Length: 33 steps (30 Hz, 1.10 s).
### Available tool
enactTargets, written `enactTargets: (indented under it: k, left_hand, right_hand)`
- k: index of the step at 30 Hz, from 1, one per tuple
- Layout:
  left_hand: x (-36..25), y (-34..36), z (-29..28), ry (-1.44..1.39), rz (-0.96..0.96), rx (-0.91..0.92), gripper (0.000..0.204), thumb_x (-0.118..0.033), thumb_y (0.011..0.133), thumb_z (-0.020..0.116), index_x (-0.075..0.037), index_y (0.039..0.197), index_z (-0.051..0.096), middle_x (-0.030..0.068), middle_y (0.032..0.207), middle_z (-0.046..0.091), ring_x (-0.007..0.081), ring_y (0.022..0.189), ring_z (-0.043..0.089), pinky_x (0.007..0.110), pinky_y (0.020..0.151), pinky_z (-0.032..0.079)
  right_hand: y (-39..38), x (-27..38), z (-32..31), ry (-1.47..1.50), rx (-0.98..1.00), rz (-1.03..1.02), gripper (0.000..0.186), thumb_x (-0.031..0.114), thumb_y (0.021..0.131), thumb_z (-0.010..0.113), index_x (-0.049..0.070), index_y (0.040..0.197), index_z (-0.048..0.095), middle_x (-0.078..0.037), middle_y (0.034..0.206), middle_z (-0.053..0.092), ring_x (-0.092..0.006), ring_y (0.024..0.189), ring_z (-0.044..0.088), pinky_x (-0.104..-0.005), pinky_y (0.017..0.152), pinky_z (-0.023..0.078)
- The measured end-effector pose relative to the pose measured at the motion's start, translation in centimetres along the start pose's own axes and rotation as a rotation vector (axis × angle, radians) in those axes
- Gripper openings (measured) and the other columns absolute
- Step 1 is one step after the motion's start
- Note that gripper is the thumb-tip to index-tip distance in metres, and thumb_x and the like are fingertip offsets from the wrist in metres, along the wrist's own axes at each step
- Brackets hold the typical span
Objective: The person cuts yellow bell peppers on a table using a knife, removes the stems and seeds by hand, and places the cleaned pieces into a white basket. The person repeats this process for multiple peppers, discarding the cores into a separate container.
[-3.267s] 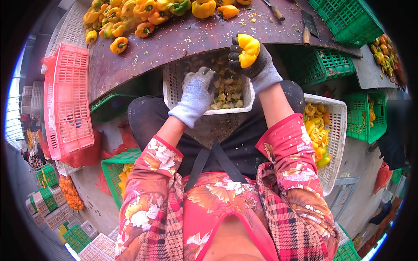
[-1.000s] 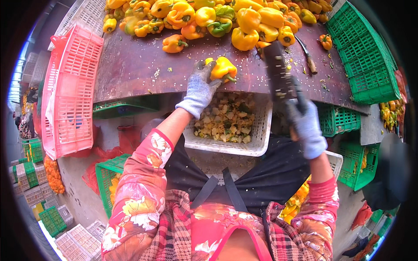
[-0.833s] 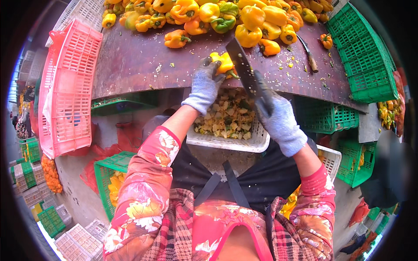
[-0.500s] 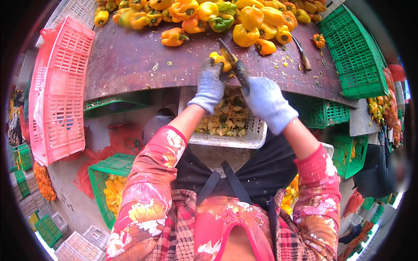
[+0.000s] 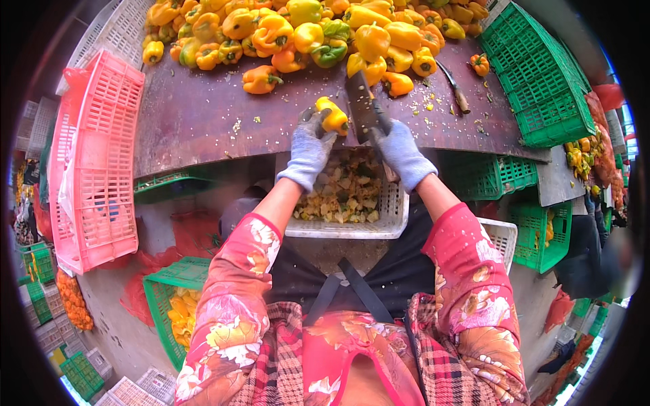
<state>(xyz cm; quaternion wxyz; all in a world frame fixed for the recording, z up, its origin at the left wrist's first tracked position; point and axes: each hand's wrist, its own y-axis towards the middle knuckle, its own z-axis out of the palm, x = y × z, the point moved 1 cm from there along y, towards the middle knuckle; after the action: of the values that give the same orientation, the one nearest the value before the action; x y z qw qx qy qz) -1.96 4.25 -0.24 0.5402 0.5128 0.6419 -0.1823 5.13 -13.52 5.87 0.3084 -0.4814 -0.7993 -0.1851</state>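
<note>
In my gloved left hand (image 5: 309, 150) is a yellow bell pepper (image 5: 332, 116), gripped by the fingers at the table's near edge. My gloved right hand (image 5: 402, 154) is closed round the handle of a wide-bladed knife (image 5: 359, 101). Its dark blade points away from me, upright beside the pepper, with a narrow gap between them. Below both hands, a white crate (image 5: 349, 231) holds pale and greenish pepper scraps (image 5: 342, 196). A loose orange pepper (image 5: 260, 80) lies beyond the left hand.
A big heap of yellow and orange peppers (image 5: 271, 34) covers the table's (image 5: 196, 122) far side. Another knife (image 5: 455, 89) lies to the right. Pink (image 5: 101, 162) and green crates (image 5: 538, 74) flank the table. A green crate (image 5: 152, 298) of yellow peppers stands low at left.
The knife has come away from the pepper, and its blade has turned to show its broad face. The left hand now holds the pepper farther left of the blade.
</note>
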Motion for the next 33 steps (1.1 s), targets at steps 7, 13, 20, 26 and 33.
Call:
enactTargets:
  k: [7, 13, 20, 26, 33]
  left_hand:
    - [8.5, 9.9, -8.9, 0.268, -0.235, -0.161, 0.061, -0.012, 0.068, 0.073, -0.008, 0.126, 0.053, 0.0163, 0.116, 0.056, 0.0286, 0.108, 0.056, 0.035, 0.092, 0.045]
    - [8.2, 13.3, -9.9, 0.688, -0.093, -0.033, 0.058, -0.006, 0.067, 0.076, -0.007, 0.121, 0.055, 0.0110, 0.116, 0.059, 0.0185, 0.106, 0.057, 0.029, 0.091, 0.045]
    - [1.7, 4.2, -6.1, 0.227, 0.022, 0.376, 0.056, 0.002, 0.067, 0.072, -0.005, 0.120, 0.055, 0.0113, 0.122, 0.056, 0.0210, 0.116, 0.051, 0.031, 0.097, 0.042]
    - [0.3, 1.0, -5.4, 0.259, 0.025, 0.078, 0.050, -0.010, 0.068, 0.074, -0.003, 0.114, 0.057, 0.0197, 0.111, 0.057, 0.0349, 0.105, 0.055, 0.040, 0.090, 0.045]
    - [-0.6, 1.2, -5.3, 0.233, -0.061, 0.079, 0.042, -0.012, 0.067, 0.074, -0.001, 0.106, 0.060, 0.0203, 0.101, 0.060, 0.0370, 0.096, 0.057, 0.042, 0.085, 0.046]
  right_hand:
    - [-6.5, 6.5, -1.9, -0.173, 0.146, -0.265, 0.058, 0.017, 0.085, 0.055, 0.016, 0.140, 0.036, -0.022, 0.076, 0.060, -0.0377, 0.067, 0.061, -0.0479, 0.062, 0.048]
    - [-3.8, 5.7, -0.2, -0.383, 0.231, -0.161, 0.068, 0.018, 0.083, 0.056, 0.015, 0.144, 0.026, -0.018, 0.076, 0.063, -0.0357, 0.069, 0.063, -0.0476, 0.062, 0.051]
    - [-2.0, 2.7, -1.0, -0.325, 0.108, -0.167, 0.037, 0.023, 0.086, 0.054, 0.009, 0.120, 0.052, -0.021, 0.078, 0.063, -0.0402, 0.071, 0.061, -0.0509, 0.065, 0.048]
    - [-4.2, 1.1, -0.2, -0.255, 0.146, -0.116, 0.041, 0.023, 0.087, 0.055, 0.008, 0.125, 0.050, -0.025, 0.076, 0.061, -0.0427, 0.072, 0.059, -0.0502, 0.063, 0.046]
    - [-4.0, 7.1, -1.4, -0.079, 0.216, -0.287, 0.042, 0.019, 0.088, 0.053, 0.010, 0.128, 0.048, -0.025, 0.078, 0.060, -0.0442, 0.076, 0.058, -0.0498, 0.064, 0.045]
